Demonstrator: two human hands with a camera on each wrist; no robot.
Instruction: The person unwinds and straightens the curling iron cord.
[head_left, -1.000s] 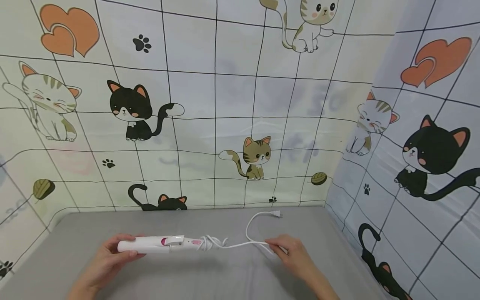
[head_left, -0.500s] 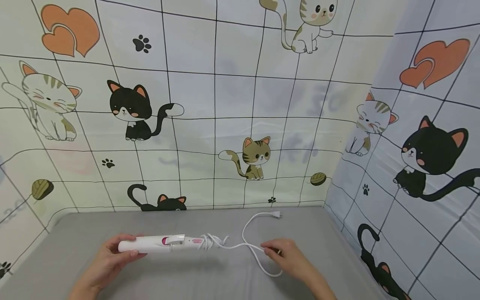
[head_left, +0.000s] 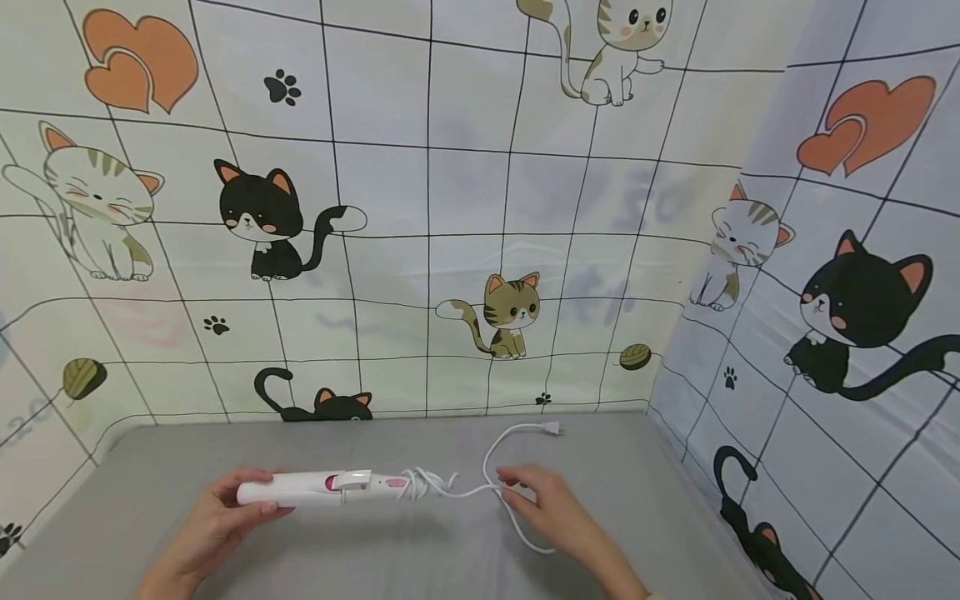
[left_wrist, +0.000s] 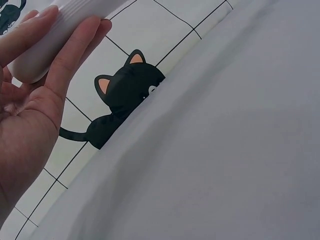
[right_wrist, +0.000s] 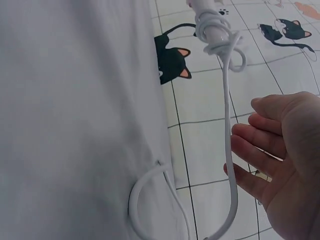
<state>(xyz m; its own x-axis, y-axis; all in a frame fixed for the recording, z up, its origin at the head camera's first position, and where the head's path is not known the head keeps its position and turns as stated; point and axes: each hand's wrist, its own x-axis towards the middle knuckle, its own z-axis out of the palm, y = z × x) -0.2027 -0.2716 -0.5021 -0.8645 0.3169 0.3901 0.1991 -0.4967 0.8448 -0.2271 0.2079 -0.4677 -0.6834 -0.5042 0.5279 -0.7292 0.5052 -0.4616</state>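
My left hand (head_left: 217, 521) holds a white curling iron (head_left: 300, 490) by its thick end, level above the grey surface. In the left wrist view, the fingers (left_wrist: 62, 62) of this hand lie along the rounded white end. Pink parts and a lever show midway along the iron. Its white cord (right_wrist: 227, 110) is wound in several turns round the handle, then runs off to the right. My right hand (head_left: 551, 508) is beside the loose cord, fingers parted and loosely bent. In the right wrist view the cord passes by the fingertips (right_wrist: 230, 170) with none curled round it.
The cord's plug (head_left: 553, 428) lies towards the back of the grey cloth-covered surface (head_left: 420, 550). Behind and to the right hang white sheets (head_left: 390, 192) printed with cats, hearts and grid lines. A loop of cord trails down near the right hand.
The right hand has moved left along the cord, from pinching it to loosened fingers beside it. A length of cord has dropped into a loop. The left hand and the iron stay almost still.
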